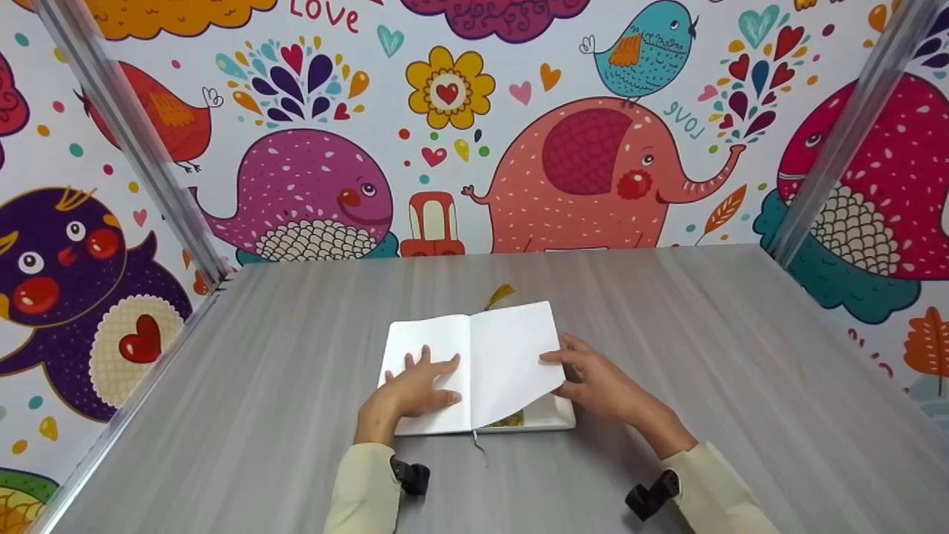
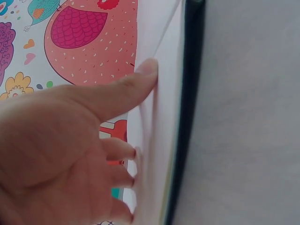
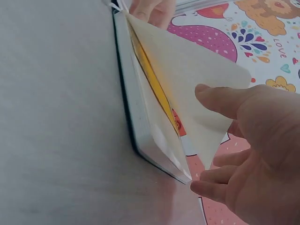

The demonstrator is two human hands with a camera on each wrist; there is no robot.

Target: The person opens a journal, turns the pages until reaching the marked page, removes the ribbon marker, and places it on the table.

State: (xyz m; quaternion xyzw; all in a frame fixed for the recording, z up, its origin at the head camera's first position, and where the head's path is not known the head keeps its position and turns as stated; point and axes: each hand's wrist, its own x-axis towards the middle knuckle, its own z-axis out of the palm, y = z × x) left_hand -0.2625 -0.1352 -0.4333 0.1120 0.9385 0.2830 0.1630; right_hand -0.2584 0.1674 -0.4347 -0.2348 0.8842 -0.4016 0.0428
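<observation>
An open notebook (image 1: 422,334) with blank white pages and a dark cover lies flat on the table. My left hand (image 1: 415,389) rests on its left page, fingers spread, the thumb near the fold. With my right hand (image 1: 608,387) I pinch the outer edge of a right-hand page (image 1: 511,356), which is raised along its lower side. Below that page shows a flat golden bookmark (image 3: 157,89), mostly hidden in the head view. A golden tassel (image 1: 501,293) sticks out past the notebook's top, and a thin ribbon (image 1: 478,439) hangs from the bottom of the spine.
The grey wood-grain table (image 1: 282,371) spreads around the notebook. Behind it stands a wall (image 1: 334,193) printed with cartoon animals, and metal posts (image 1: 838,141) rise at both back corners. Each wrist wears a small black camera (image 1: 411,476).
</observation>
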